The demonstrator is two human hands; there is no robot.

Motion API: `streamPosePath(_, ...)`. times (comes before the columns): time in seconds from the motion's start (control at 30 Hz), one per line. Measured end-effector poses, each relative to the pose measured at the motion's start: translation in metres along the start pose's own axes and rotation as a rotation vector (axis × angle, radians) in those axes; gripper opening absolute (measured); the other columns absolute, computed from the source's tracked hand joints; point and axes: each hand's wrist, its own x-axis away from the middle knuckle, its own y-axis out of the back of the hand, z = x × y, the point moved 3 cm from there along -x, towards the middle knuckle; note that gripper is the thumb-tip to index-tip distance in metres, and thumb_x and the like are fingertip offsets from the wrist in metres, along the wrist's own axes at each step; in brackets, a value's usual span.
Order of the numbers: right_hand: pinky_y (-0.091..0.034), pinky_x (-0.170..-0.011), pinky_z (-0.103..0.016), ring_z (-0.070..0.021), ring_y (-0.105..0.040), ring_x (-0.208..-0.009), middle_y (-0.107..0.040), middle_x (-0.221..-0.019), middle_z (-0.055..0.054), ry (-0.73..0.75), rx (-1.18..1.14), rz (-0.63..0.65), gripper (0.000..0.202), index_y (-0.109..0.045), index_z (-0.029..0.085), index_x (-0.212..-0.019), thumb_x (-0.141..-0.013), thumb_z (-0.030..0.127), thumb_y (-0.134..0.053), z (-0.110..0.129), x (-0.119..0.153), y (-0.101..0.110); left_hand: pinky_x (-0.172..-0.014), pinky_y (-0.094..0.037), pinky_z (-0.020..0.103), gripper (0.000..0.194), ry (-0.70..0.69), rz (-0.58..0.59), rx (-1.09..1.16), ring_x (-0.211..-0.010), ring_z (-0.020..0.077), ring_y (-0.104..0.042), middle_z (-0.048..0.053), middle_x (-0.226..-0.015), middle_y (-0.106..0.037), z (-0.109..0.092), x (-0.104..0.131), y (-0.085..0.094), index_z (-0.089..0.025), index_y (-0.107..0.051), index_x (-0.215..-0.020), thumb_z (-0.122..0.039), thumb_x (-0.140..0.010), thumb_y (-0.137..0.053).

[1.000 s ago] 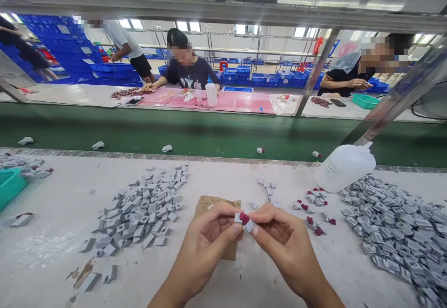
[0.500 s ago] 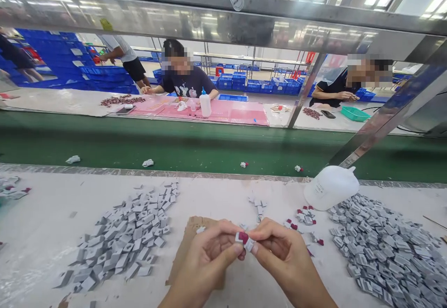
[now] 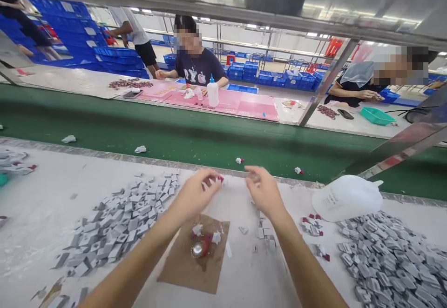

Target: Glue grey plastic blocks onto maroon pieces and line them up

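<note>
Grey blocks [image 3: 122, 224] lie heaped on the tabletop [image 3: 237, 280] at left, with the left forearm over or just beside the heap's right edge; a low sleeve or wrist sweep could drag some loose. Brown card [image 3: 188, 275] next, bearing a small round shiny item [image 3: 197, 249], red stuff and white bits [image 3: 216, 238]. Wet-looking patch there, so a brushing forearm could smear it or shift the card. Left hand [image 3: 195, 191] is partly closed, thumb and fingers pinching a small white-and-magenta piece [image 3: 220, 179] above the tabletop's far side, near the green belt [image 3: 209, 145]. Pinch looks light and the piece tiny: it could slip or twist, and if its parts are only loosely joined, they could come apart. Belt carries a similar piece [image 3: 239, 160]; a dropped one could bump it. Right hand [image 3: 263, 194] is part-open, fingers loosely curled, nothing seen in it; blurred, so a tiny bit could be hidden. Loose grey pieces [image 3: 266, 233] lie by its wrist and could get knocked. Magenta-tipped clusters [image 3: 312, 224] further right, apart from the forearm; an outward elbow could scatter them. White bottle [image 3: 345, 198] is tilted beside the right-hand heap [image 3: 391, 257]; a nudge could roll it, maybe leaking if uncapped.
</note>
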Motion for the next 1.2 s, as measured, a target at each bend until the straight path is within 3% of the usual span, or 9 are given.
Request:
streamPosePath(0.13,-0.062,-0.103,-0.05,-0.0274,-0.073,-0.119,-0.069,-0.145,-0.011,-0.028,0.176,-0.008,0.029,-0.071,0.023,-0.136,-0.108,0.032,-0.072,-0.003,-0.087,-0.035,-0.093,-0.062,0.044,0.021,0.102,-0.009,-0.129,-0.101,0.0235,-0.074,0.008,-0.113,-0.078,0.021,-0.072,-0.01,-0.017,-0.074,-0.115,-0.034,-0.103,-0.072)
streamPosePath(0.23,-0.064,-0.099,-0.048,-0.0264,-0.074,-0.116,-0.072,-0.14,-0.01,-0.047,0.244,0.002,0.029,-0.071,0.022,-0.133,-0.108,0.037,-0.073,-0.005,-0.11,-0.043,-0.092,-0.065,0.046,0.031,0.166,0.037,-0.208,-0.106,0.0238,-0.075,0.009,-0.127,-0.075,0.029,-0.1,-0.028,-0.017,-0.071,-0.129,-0.038,-0.106,-0.072)
streamPosePath(0.33,-0.063,-0.093,-0.045,-0.0242,-0.075,-0.102,-0.077,-0.118,-0.007,-0.06,0.268,-0.053,0.021,-0.075,0.018,-0.119,-0.104,0.032,-0.076,-0.009,-0.084,-0.028,-0.094,-0.066,0.046,0.034,0.191,0.091,-0.266,-0.11,0.0249,-0.075,0.01,-0.132,-0.074,0.032,-0.11,-0.046,-0.018,-0.07,-0.133,-0.038,-0.106,-0.072)
streamPosePath(0.5,-0.057,-0.069,-0.038,-0.0249,-0.07,-0.068,-0.07,-0.072,-0.002,-0.056,0.229,-0.063,0.019,-0.081,0.022,-0.086,-0.084,0.027,-0.063,-0.025,0.014,0.004,-0.097,-0.065,0.048,0.033,0.168,0.125,-0.404,-0.113,0.0257,-0.074,0.011,-0.136,-0.073,0.028,-0.116,-0.057,-0.019,-0.07,-0.133,-0.038,-0.106,-0.072)
streamPosePath(0.6,-0.055,-0.061,-0.035,-0.0242,-0.071,-0.068,-0.075,-0.083,-0.005,-0.092,0.195,-0.107,0.029,-0.083,0.024,-0.096,-0.09,0.037,-0.058,-0.031,0.06,0.016,-0.102,-0.062,0.052,0.036,0.119,0.099,-0.52,-0.121,0.0282,-0.072,0.011,-0.141,-0.07,0.023,-0.101,-0.04,-0.02,-0.069,-0.136,-0.038,-0.105,-0.072)
streamPosePath(0.7,-0.059,-0.07,-0.035,-0.0257,-0.075,-0.087,-0.079,-0.102,-0.008,-0.124,0.192,-0.242,0.035,-0.08,0.025,-0.113,-0.098,0.044,-0.055,-0.031,0.077,0.032,-0.11,-0.056,0.053,0.039,0.039,0.077,-0.617,-0.13,0.0309,-0.067,0.013,-0.142,-0.069,0.025,-0.066,-0.007,-0.018,-0.065,-0.143,-0.032,-0.106,-0.067)
streamPosePath(0.9,-0.057,-0.078,-0.042,-0.0291,-0.073,-0.089,-0.077,-0.113,-0.011,-0.195,0.394,-0.252,0.039,-0.079,0.022,-0.12,-0.094,0.042,-0.058,-0.04,0.038,0.04,-0.104,-0.051,0.064,0.037,0.034,0.012,-0.85,-0.125,0.0521,-0.063,0.029,-0.129,-0.07,0.06,0.005,0.055,-0.007,-0.077,-0.125,-0.018,-0.095,-0.057)
streamPosePath(1.07,-0.054,-0.081,-0.043,-0.0306,-0.072,-0.084,-0.076,-0.101,-0.012,-0.208,0.439,-0.175,0.021,-0.083,0.021,-0.089,-0.081,0.033,-0.067,-0.051,-0.008,0.024,-0.099,-0.052,0.059,0.039,0.024,-0.003,-0.92,-0.118,0.0489,-0.067,0.027,-0.123,-0.073,0.081,0.023,0.058,-0.008,-0.076,-0.125,-0.012,-0.094,-0.053)
streamPosePath(1.2,-0.055,-0.084,-0.045,-0.0335,-0.073,-0.088,-0.081,-0.097,-0.014,-0.221,0.387,-0.144,0.024,-0.079,0.022,-0.082,-0.083,0.043,-0.069,-0.046,0.003,0.029,-0.099,-0.051,0.054,0.037,0.001,-0.021,-0.896,-0.118,0.043,-0.068,0.021,-0.121,-0.075,0.091,0.027,0.051,-0.013,-0.075,-0.123,-0.007,-0.096,-0.051)
